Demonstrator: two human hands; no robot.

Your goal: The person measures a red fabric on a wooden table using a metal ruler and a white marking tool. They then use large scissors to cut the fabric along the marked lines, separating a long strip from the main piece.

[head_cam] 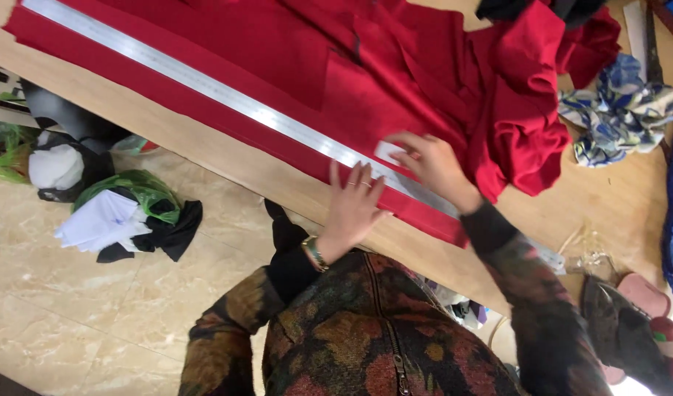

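Red fabric (300, 66) lies spread over a wooden table (167, 139). A long metal ruler (204, 84) runs along the fabric near its front edge. My left hand (353, 205) rests flat on the ruler and the fabric edge, fingers apart, with rings and a bracelet on it. My right hand (432, 165) sits just beyond the ruler on the red fabric and pinches a small white piece of tailor's chalk (389, 152) against the cloth.
A bunched heap of red cloth (527, 110) lies to the right, with a blue-and-white patterned cloth (619, 110) beyond it. On the tiled floor at left are bags and scraps (123, 213). Slippers (637, 308) sit at lower right.
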